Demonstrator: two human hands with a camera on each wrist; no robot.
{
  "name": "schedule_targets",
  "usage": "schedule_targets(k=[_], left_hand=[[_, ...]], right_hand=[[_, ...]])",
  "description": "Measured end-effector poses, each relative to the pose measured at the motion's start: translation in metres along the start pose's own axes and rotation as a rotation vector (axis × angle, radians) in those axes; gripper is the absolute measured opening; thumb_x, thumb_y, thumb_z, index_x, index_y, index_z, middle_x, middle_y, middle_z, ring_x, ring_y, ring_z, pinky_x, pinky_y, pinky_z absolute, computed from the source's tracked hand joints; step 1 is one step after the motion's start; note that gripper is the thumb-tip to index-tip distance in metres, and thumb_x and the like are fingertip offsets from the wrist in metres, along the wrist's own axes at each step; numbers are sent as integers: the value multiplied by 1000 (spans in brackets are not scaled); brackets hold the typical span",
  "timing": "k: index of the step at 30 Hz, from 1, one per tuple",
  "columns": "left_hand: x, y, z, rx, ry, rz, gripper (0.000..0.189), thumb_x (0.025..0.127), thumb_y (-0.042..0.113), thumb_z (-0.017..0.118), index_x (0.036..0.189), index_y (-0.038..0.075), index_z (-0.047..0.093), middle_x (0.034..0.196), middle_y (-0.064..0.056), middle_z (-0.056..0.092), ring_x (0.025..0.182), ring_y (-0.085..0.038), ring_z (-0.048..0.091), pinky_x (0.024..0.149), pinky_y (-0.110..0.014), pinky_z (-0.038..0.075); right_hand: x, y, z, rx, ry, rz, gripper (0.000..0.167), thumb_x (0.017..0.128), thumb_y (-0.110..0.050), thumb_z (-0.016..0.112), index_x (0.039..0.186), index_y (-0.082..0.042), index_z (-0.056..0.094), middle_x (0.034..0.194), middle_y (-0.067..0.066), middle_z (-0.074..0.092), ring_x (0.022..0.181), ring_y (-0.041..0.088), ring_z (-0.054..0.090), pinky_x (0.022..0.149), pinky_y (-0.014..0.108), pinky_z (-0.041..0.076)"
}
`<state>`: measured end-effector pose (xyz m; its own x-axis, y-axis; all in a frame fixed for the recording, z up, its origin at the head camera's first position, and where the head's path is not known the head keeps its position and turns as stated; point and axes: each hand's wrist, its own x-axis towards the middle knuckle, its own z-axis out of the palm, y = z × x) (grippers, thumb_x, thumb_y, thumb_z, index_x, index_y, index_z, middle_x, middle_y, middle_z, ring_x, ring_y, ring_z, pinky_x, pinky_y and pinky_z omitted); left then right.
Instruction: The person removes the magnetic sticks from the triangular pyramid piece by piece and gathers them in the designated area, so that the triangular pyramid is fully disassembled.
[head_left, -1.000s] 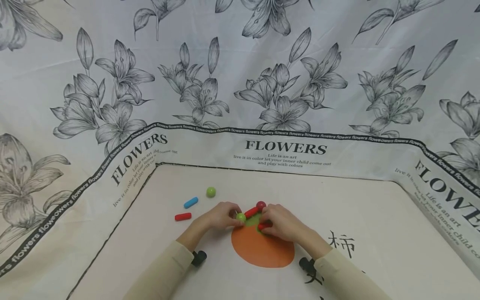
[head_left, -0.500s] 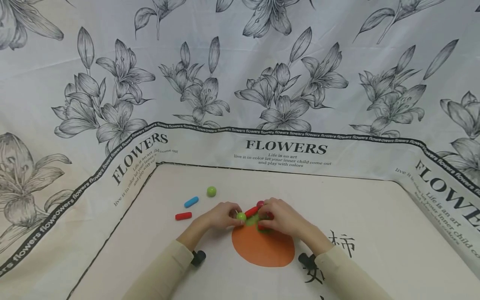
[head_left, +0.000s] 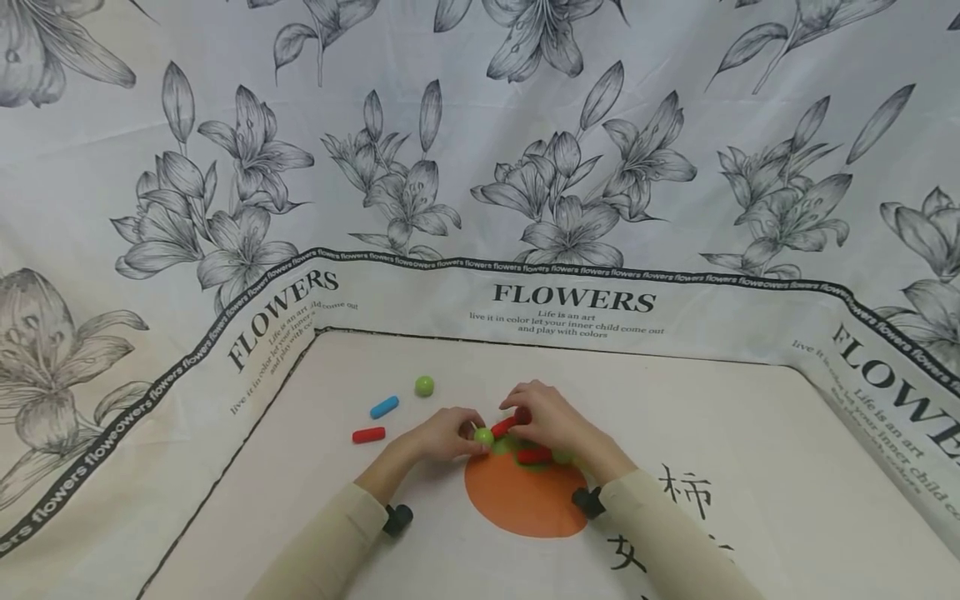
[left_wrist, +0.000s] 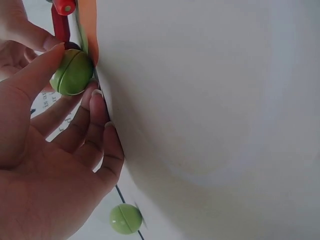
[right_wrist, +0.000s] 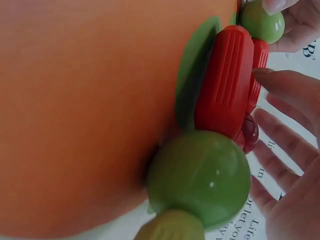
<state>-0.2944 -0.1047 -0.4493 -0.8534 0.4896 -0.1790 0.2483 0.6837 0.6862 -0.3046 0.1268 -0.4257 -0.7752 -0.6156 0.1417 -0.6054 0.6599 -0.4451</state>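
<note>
In the head view, my left hand (head_left: 450, 432) pinches a glossy green ball (left_wrist: 73, 72) between thumb and fingers. A red ribbed rod (head_left: 504, 427) lies beside that ball, with a dark red ball (right_wrist: 251, 133) at its other end. My right hand (head_left: 551, 417) is around this rod and the red ball, thumb tip against the rod, other fingers loosely spread. Nearer me are a second red rod (right_wrist: 225, 82) and another green ball (right_wrist: 200, 177). A yellowish piece (right_wrist: 172, 226) shows at that ball's lower side; the wrist hides it in the head view.
The pieces lie over a printed orange fruit shape (head_left: 521, 504) with green leaves (right_wrist: 195, 65). Left of the hands are a loose green ball (head_left: 424, 386), a blue rod (head_left: 384, 407) and a red rod (head_left: 369, 435). A flower-printed cloth (head_left: 420, 325) rises behind.
My right hand has moved from the nearer red rod, away from me, to the red ball and farther rod. The nearer rod and its green ball now show. My left hand stays put.
</note>
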Motion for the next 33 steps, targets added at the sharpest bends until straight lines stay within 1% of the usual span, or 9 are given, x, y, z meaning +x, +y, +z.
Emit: schedule_targets(k=[7,11,16,22,27,31,33], left_hand=[[-2,3,1,-7,14,-19,34,93,32,77,119,12,67,87,-1,59,84,-16,55,74,-30,46],[-3,4,0,-9,16,-19,34,93,31,77,120,11,68,87,-1,59,85,-16,55,74,-30,46],[-3,3,0,-12,17,-8,32,94,31,76,118,12,68,87,-1,59,84,-17,54,74,-30,45],[-2,1,1,-11,13,-2,29,95,32,74,117,14,68,87,0,59,86,-17,55,76,-31,46],[-3,-1,-1,3,-21,9,29,95,32,74,119,17,67,91,1,59,91,-16,55,79,-31,47],[-5,-3,-1,-22,-71,48,26,94,33,76,116,22,69,97,3,62,98,-17,55,86,-34,48],[-6,-6,0,-30,-83,74,24,94,34,76,114,23,70,97,4,63,99,-17,55,88,-35,47]], right_hand=[[9,3,6,13,-51,25,25,87,-9,81,112,-6,78,105,6,72,97,25,59,85,39,51],[12,3,8,0,-70,34,20,87,-8,81,107,-9,80,100,2,72,96,22,60,86,40,52],[13,3,10,-32,-71,8,13,86,-8,82,98,-11,82,92,-2,71,89,19,58,83,38,51],[13,3,10,-11,-59,19,11,85,-8,82,96,-11,82,88,-2,70,85,18,58,79,35,50],[13,1,12,14,-49,32,11,85,-9,83,96,-11,83,89,-2,72,86,17,58,78,34,50],[11,0,12,-20,-25,64,10,84,-11,84,93,-15,83,88,-4,70,87,17,58,77,35,50],[11,0,12,-40,-16,83,10,83,-12,85,92,-17,83,88,-5,70,87,18,58,76,37,50]])
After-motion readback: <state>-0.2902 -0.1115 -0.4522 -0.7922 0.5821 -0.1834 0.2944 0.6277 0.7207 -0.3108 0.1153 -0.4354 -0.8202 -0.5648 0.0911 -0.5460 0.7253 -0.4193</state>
